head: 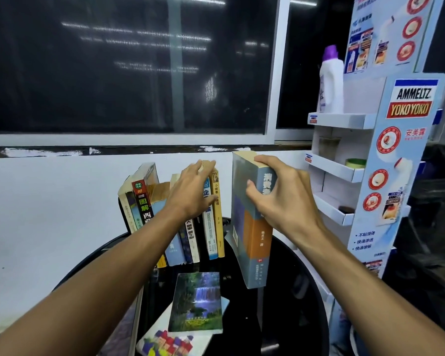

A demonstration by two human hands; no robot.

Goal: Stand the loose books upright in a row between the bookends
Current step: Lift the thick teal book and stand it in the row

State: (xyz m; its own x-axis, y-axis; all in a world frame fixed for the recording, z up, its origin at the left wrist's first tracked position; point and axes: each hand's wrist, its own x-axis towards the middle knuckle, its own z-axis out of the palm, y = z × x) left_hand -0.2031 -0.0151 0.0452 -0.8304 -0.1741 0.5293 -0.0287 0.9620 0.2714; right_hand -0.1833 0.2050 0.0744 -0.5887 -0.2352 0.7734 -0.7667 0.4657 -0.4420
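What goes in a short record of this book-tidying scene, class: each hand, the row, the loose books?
left hand: rests on the row of upright books, steadying it
right hand: grips the thick grey-and-orange book, upright, right of the row, a gap between
loose books: waterfall-cover book lies flat on a colourful-cover book
surface: round black table

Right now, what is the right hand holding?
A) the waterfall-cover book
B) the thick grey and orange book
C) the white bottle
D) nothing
B: the right hand grips the top of the thick grey and orange book, held upright just right of the row of books; the waterfall-cover book lies flat on the table.
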